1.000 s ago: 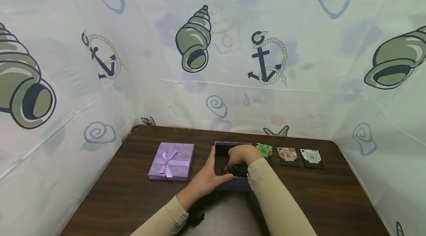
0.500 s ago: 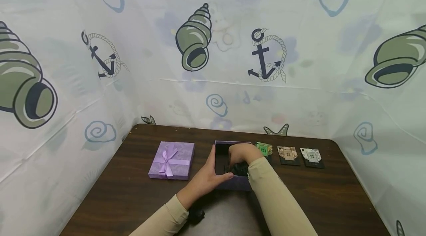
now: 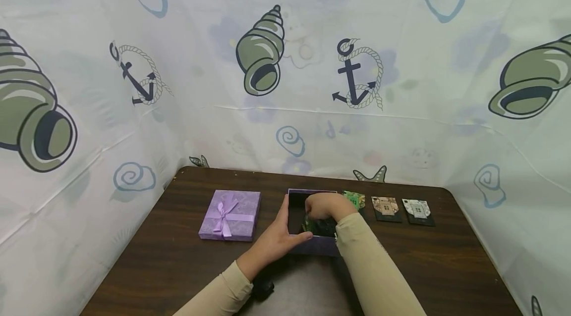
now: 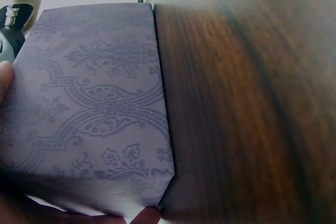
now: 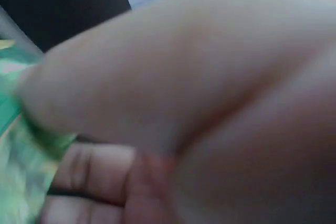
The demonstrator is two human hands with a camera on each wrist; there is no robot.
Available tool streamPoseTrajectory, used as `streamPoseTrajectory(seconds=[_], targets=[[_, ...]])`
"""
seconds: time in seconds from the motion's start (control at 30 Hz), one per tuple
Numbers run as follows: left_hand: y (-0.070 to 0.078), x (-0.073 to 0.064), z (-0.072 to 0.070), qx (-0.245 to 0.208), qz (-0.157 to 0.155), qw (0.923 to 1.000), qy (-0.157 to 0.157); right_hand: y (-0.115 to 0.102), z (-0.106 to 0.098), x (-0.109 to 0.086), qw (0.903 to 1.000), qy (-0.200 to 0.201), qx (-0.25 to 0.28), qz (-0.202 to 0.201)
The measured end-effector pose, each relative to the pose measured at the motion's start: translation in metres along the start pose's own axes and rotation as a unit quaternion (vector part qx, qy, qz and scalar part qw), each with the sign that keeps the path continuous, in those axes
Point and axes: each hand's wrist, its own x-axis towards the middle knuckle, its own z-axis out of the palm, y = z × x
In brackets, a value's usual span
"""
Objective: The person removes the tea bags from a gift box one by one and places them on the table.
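A purple patterned box (image 3: 314, 246) stands on the table, its black inside facing up. My left hand (image 3: 278, 237) grips its left side and near corner, with the thumb over the front rim. The left wrist view shows the box's lavender damask-patterned wall (image 4: 110, 98) close up, fingertips at its edges. My right hand (image 3: 327, 207) reaches down into the box, fingers bent. Between its thumb and fingers it pinches a green-printed packet (image 5: 21, 177), blurred in the right wrist view. Most of the packet and the box's contents are hidden by that hand.
A lilac lid (image 3: 234, 217) with a ribbon bow lies left of the box. Three small house-printed cards stand in a row to the right: green (image 3: 355, 200), tan (image 3: 386, 208) and white (image 3: 418, 212). A small black object (image 3: 263, 290) shows beside the left sleeve.
My right hand has shifted slightly inside the box, and a green-printed packet now shows under its fingers. The left hand keeps its hold on the box.
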Motion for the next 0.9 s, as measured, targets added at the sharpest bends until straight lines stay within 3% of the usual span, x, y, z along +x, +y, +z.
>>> streamPoseTrajectory(seconds=[0.13,0.37,0.6,0.73,0.9], targets=[[0.000,0.000,0.001,-0.005,-0.004,1.0000,-0.002,0.005,-0.003,-0.005,0.9991,0.034,0.022,-0.012],[0.000,0.003,0.003,0.004,-0.008,0.9999,0.007,0.013,-0.010,-0.022,0.9877,0.094,0.124,-0.017],[0.003,0.005,0.003,0.006,-0.010,0.9999,0.008,0.023,-0.014,-0.032,0.9826,0.128,0.122,-0.057],[0.004,0.006,0.004,0.006,-0.010,0.9999,0.009,0.031,-0.012,-0.037,0.9739,0.159,0.139,-0.084],[0.005,0.008,0.006,0.004,-0.006,0.9999,0.013,0.041,-0.007,-0.042,0.9590,0.193,0.191,-0.082]])
